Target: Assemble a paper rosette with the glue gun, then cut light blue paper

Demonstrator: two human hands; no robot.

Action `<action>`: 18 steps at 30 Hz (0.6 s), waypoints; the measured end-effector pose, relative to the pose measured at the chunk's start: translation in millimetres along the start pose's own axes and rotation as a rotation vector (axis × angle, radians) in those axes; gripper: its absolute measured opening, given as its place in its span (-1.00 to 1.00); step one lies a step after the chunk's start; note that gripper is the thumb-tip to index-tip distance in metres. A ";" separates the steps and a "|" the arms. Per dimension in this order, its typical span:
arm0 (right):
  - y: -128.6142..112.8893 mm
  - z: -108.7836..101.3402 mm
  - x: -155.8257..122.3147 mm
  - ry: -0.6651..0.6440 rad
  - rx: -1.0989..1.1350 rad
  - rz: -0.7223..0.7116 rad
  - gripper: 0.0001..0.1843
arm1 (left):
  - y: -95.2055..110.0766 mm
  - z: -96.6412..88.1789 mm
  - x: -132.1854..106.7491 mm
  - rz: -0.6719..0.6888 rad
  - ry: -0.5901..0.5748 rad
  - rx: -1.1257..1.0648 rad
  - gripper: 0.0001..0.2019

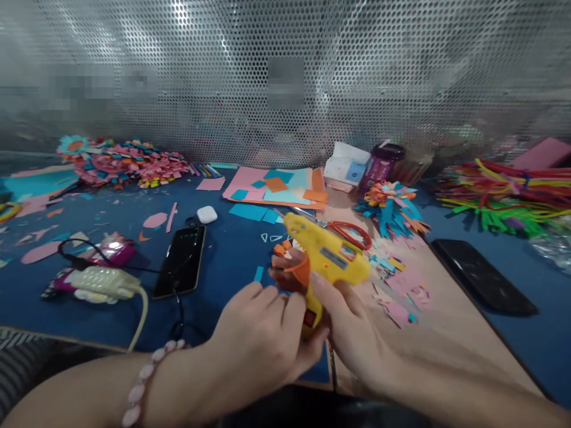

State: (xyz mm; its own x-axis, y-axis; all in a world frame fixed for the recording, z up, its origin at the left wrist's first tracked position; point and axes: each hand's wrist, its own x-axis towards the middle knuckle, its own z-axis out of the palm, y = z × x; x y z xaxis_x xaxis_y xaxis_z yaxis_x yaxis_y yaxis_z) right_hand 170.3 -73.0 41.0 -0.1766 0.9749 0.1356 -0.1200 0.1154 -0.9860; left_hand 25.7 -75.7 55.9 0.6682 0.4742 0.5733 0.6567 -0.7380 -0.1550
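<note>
Fingers [294,315] around glue gun [324,252], scissors [330,225] behind

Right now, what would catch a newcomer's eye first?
Most likely the yellow glue gun in the centre, gripped by the right hand with the curled left hand close to it. Then the bundle of red, yellow and green strands at the right and the mostly pink heap of paper flowers at the back left.
</note>
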 end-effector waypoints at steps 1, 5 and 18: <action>3.0 0.0 -4.4 0.057 0.041 0.031 -0.66 | -6.8 3.4 -4.4 0.036 -0.029 -0.084 -0.67; 11.3 -7.0 -14.6 0.206 0.231 0.144 -0.71 | -50.8 16.8 -26.8 0.071 -0.164 -0.214 -0.63; 20.5 -12.8 -17.6 -0.018 -0.025 0.508 -0.58 | -61.5 39.1 -82.1 0.133 -0.245 -0.124 -0.66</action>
State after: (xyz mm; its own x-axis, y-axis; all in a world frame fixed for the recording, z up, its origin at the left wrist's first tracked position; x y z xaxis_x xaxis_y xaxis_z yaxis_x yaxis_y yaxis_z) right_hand 183.5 -85.4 17.2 -0.2237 0.9056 -0.3604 0.0087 -0.3679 -0.9298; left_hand -55.9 -50.5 -13.1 0.8198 0.4603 0.3407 0.5204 -0.8471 -0.1078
